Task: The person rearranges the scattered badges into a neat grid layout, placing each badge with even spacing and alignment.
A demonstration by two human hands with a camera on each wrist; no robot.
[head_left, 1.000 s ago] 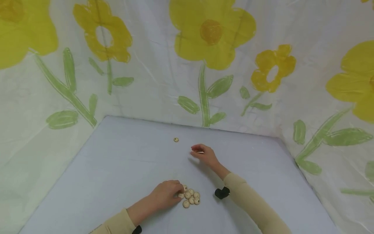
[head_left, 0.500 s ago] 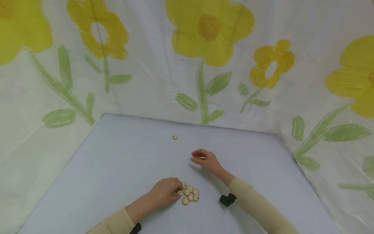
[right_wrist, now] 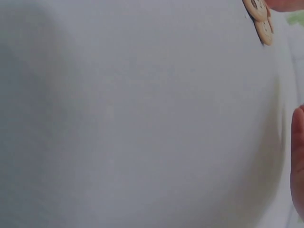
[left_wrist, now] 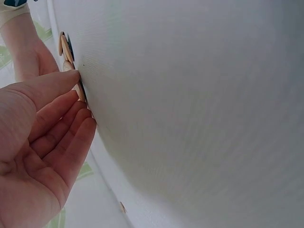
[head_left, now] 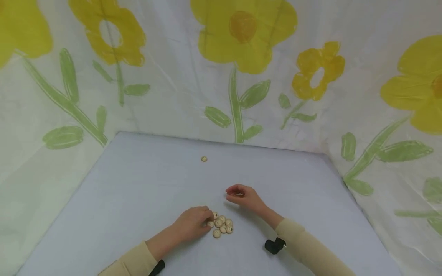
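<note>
A cluster of several small round wooden discs (head_left: 223,229) with dark marks lies near the middle of the table in the head view. My left hand (head_left: 194,224) is at its left side, thumb and fingers curled about the edge of one wooden disc (head_left: 210,224). The left wrist view shows discs (left_wrist: 66,50) edge-on beyond the thumb of that hand (left_wrist: 40,137). Beyond the cluster, to its right, my right hand (head_left: 244,196) hovers with thumb and index finger apart and nothing visible between them. A single disc (head_left: 204,158) lies alone near the back edge.
The white table (head_left: 148,180) ends at a back edge against a hanging sheet (head_left: 172,103) painted with yellow flowers, which also flanks both sides. Black wrist devices (head_left: 275,245) sit under the sleeves.
My right hand has come back from near the lone disc toward the cluster. The left hand stays at the cluster's left side. The head view has shifted slightly.
</note>
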